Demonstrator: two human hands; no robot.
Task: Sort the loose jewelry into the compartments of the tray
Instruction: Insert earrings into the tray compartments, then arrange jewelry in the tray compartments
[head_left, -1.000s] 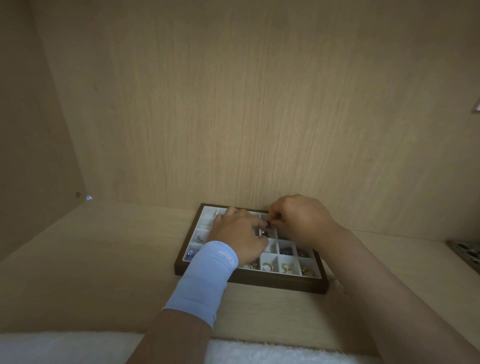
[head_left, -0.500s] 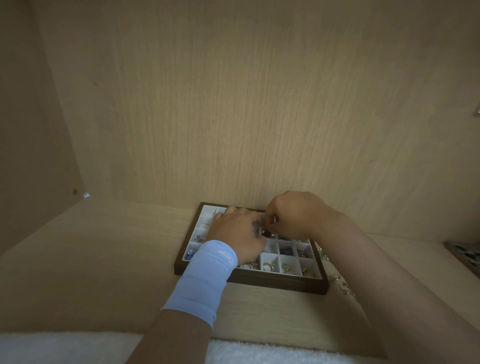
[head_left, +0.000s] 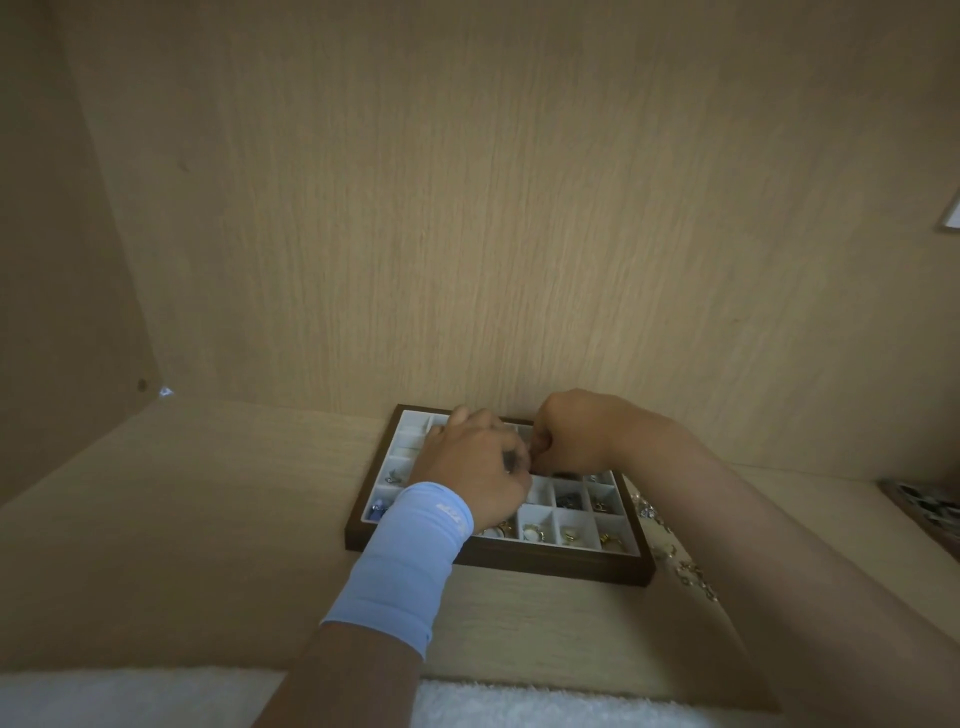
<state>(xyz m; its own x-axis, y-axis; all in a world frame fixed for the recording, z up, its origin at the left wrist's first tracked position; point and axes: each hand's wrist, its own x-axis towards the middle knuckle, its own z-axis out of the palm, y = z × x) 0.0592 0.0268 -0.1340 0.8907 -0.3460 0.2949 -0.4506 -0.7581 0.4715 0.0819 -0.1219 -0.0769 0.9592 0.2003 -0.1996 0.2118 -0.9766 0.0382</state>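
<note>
In the head view, both hands worked together above the middle of the tray (head_left: 498, 564). The left hand (head_left: 470, 467), wearing a pale blue wrist sleeve (head_left: 405, 561), had its fingers curled. So did the right hand (head_left: 574, 439). Their fingertips met on a small dark piece (head_left: 508, 459), which both appeared to pinch. It was too blurred to tell what kind of piece it was.

The step in hand looked like preparing or placing one item over the tray's far rows. The next move would call for lowering it into a single cell and letting go without nudging the neighbours. After that, the right hand would need to reach for the loose jewelry (head_left: 680, 564), scattered on the shelf (head_left: 182, 519) just outside the right forearm, beside the tray.

Several cells held things:
- Below the right hand, the nearest row held gold-toned pieces (head_left: 571, 533), one to a cell.
- The row above it held a dark cluster (head_left: 569, 500).
- Left of the left hand lay a silvery piece (head_left: 395, 475).
- Nearer the wrist was a blue piece (head_left: 378, 510).
- The far-left cells showed only their white lining.

Well beyond the right arm, the corner of a second tray (head_left: 924, 512) showed at the edge. A white towel (head_left: 130, 696) lay below the forearms.
</note>
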